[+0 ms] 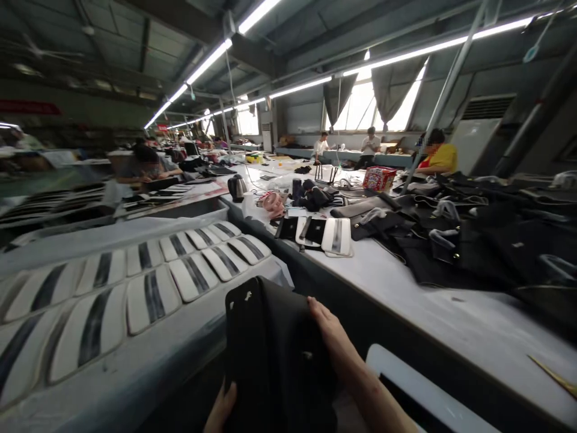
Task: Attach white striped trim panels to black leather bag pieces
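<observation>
A black bag panel (288,349), folded along its length, stands upright in front of me, with small pale bits on its surface. My left hand (222,409) grips its lower left edge, fingers partly hidden by the frame's bottom. On the right side, my right hand (331,331) presses flat along the panel's upper edge, thumb out of sight. To the left, several white panels with dark stripes (153,294) lie in rows on a covered table. Black and white pieces (336,234) are stacked on the table to the right.
Piles of black bags (451,234) cover the right-hand white table (406,313). A kettle (237,187), a red box (379,178) and scissors (552,374) rest there too. A dark gap separates the two tables. Co-workers (146,165) sit or stand farther off.
</observation>
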A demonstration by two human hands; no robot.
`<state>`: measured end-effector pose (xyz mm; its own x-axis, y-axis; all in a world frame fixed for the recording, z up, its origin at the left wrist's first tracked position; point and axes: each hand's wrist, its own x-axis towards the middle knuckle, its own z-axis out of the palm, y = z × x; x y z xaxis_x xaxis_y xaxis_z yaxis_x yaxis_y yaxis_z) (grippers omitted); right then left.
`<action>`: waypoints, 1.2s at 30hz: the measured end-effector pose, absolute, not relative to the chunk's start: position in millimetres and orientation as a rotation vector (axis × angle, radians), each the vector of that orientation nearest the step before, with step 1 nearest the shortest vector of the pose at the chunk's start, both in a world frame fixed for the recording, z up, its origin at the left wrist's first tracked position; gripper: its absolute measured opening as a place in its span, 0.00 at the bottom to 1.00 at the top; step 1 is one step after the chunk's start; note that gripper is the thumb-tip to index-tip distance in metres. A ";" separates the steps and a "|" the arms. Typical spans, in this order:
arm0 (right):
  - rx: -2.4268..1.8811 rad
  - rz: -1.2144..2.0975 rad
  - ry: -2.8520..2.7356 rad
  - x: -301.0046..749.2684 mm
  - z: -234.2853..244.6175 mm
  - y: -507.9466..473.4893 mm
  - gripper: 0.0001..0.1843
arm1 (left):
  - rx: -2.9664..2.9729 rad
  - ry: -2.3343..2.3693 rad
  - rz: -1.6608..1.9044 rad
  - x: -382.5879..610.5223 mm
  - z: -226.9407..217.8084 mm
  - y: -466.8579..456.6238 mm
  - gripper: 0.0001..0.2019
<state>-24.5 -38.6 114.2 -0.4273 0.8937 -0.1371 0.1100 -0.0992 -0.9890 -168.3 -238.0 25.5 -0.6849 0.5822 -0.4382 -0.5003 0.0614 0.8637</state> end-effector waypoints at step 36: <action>-1.319 1.425 -0.996 80.2 78.3 -71.8 0.25 | 1.230 1.717 1.624 -80.2 87.8 -132.8 0.13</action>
<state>80.2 -71.8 78.3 0.0011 0.9690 -0.2472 -0.1007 -0.2458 -0.9641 -80.2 -132.8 87.8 -0.4861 0.8417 0.2351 0.2817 -0.1038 0.9539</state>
